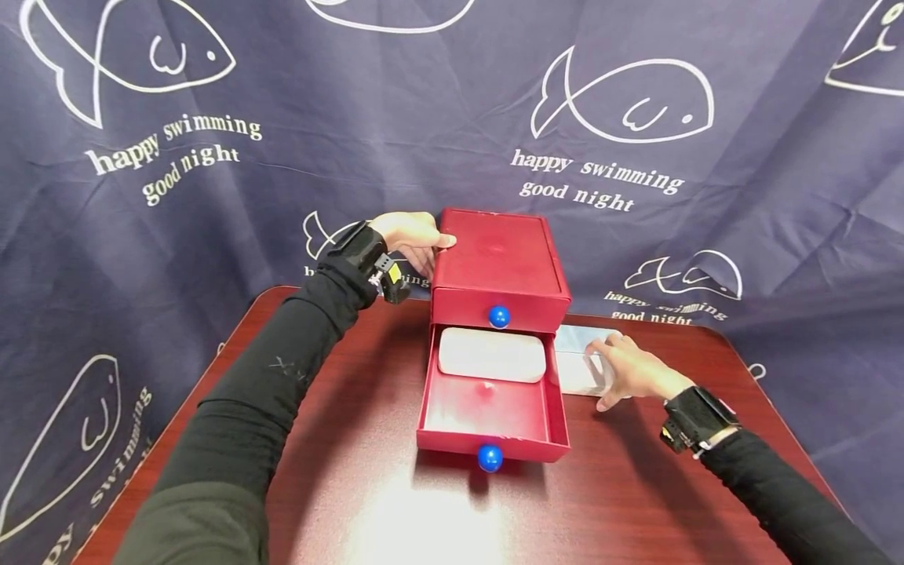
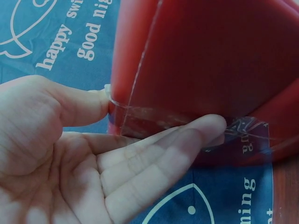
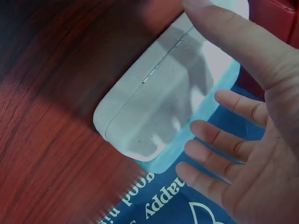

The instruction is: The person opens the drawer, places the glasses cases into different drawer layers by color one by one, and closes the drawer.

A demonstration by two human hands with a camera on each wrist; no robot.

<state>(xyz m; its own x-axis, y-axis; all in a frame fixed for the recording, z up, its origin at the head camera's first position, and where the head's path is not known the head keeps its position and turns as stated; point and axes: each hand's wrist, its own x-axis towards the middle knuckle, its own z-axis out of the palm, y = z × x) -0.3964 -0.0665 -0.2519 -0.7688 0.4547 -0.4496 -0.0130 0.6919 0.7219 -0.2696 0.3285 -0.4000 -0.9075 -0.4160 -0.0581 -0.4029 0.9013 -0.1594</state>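
Observation:
A red two-drawer chest stands on the table with its lower drawer pulled out. At the back of that drawer lies a white rounded case. My left hand rests against the chest's left side, thumb at the top edge; its fingers look fairly straight in the left wrist view. Right of the chest is a white and light blue case, like a glasses case, lying on the table. Around it my right hand spreads its thumb and fingers, a gap showing between the fingers and the case in the right wrist view.
Blue ball knobs stick out from the drawer fronts. Clear tape hangs loose at the chest's side. The dark red wood table ends close behind the chest, at a blue curtain with fish drawings.

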